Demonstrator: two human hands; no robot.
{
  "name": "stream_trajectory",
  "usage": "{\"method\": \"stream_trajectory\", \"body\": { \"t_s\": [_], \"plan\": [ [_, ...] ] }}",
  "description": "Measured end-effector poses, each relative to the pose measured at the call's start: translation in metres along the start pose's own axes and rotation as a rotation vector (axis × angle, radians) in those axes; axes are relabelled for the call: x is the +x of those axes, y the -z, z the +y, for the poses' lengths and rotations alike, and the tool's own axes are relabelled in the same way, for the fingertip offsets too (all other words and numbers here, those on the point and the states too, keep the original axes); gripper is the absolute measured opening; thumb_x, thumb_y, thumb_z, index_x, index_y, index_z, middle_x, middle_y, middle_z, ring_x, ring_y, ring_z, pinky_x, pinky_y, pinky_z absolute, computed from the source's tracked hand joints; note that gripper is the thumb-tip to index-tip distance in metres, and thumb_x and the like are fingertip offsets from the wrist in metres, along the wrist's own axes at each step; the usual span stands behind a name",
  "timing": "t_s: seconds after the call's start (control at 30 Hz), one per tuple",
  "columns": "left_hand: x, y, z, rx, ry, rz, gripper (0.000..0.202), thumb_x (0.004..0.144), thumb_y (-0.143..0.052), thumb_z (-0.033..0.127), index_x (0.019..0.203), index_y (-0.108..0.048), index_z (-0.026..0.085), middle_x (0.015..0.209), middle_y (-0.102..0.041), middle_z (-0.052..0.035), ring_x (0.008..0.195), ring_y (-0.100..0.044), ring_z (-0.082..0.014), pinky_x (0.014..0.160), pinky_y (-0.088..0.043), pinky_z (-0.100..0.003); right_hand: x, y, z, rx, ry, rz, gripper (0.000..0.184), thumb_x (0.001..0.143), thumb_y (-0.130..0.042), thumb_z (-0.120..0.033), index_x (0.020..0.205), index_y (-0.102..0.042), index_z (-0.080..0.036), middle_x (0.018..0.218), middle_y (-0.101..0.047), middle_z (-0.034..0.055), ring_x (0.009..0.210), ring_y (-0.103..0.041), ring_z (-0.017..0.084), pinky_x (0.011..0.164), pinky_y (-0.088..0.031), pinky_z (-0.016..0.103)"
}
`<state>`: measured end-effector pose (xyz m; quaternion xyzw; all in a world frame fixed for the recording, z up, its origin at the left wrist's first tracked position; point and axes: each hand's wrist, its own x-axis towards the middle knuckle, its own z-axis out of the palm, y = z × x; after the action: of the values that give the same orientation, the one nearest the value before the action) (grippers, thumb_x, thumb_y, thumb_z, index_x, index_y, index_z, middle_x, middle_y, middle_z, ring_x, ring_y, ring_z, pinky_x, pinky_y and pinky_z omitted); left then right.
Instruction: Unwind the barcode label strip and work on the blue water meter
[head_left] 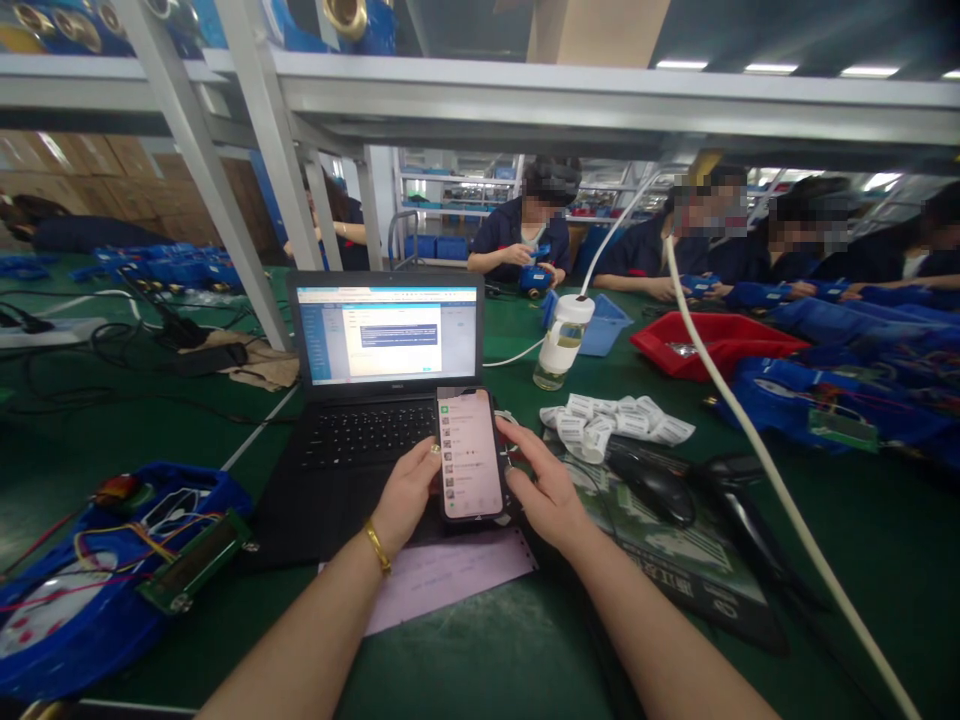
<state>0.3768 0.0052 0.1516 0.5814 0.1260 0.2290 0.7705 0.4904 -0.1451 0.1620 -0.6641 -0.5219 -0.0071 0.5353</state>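
A smartphone [471,455] stands tilted up in front of the laptop [367,430], its lit screen showing a list. My left hand [407,492] grips its left edge, and a yellow bracelet circles that wrist. At the opposite edge, my right hand [549,487] holds the phone with bent fingers; part of its grip is hidden behind the phone. The laptop is open with its screen lit, and the phone covers some of its keyboard. Below both hands, a pinkish printed sheet [450,580] lies partly under the laptop.
Right of the laptop are a bottle [562,345], a strip of white labels [619,422], a mouse [651,485] on a mat and a black handheld scanner [757,525]. A wired blue housing [127,570] sits left. A white cable crosses the right side. Co-workers sit opposite.
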Motion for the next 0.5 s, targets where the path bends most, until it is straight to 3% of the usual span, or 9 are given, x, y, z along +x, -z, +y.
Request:
{"method": "stream_trajectory", "body": {
  "t_s": [0.1,0.27,0.5],
  "plan": [
    [-0.0007,-0.0012,0.0013,-0.025,-0.009,0.036,0.047,0.075,-0.064,0.044,0.110,-0.060,0.014,0.099,-0.066,-0.0088,0.086,-0.059,-0.0214,0.071,-0.047,-0.028,0.0002,0.0013,-0.0018,0.031,-0.002,-0.035,0.060,0.075,-0.038,-0.009,0.134,-0.041,-0.022,0.132,-0.047,0.0064,0.119,-0.045,0.020,0.102,-0.041,0.040],
    [-0.0011,-0.0035,0.0025,-0.085,-0.019,0.069,0.043,0.072,-0.067,0.043,0.103,-0.063,0.014,0.093,-0.067,-0.0069,0.085,-0.059,-0.0206,0.075,-0.047,-0.029,-0.0001,0.0025,-0.0039,0.029,0.036,-0.092,0.069,0.070,-0.040,-0.008,0.137,-0.036,-0.022,0.138,-0.040,0.0064,0.128,-0.036,0.021,0.108,-0.034,0.043],
    [-0.0021,-0.0043,0.0061,-0.035,-0.021,0.054,0.046,0.072,-0.066,0.047,0.102,-0.063,0.013,0.091,-0.067,-0.0079,0.076,-0.059,-0.0191,0.061,-0.044,-0.026,-0.0003,-0.0007,-0.0071,-0.057,0.023,-0.059,0.070,0.068,-0.047,-0.012,0.137,-0.035,-0.019,0.139,-0.039,0.0101,0.129,-0.034,0.025,0.109,-0.031,0.047]
  ]
}}
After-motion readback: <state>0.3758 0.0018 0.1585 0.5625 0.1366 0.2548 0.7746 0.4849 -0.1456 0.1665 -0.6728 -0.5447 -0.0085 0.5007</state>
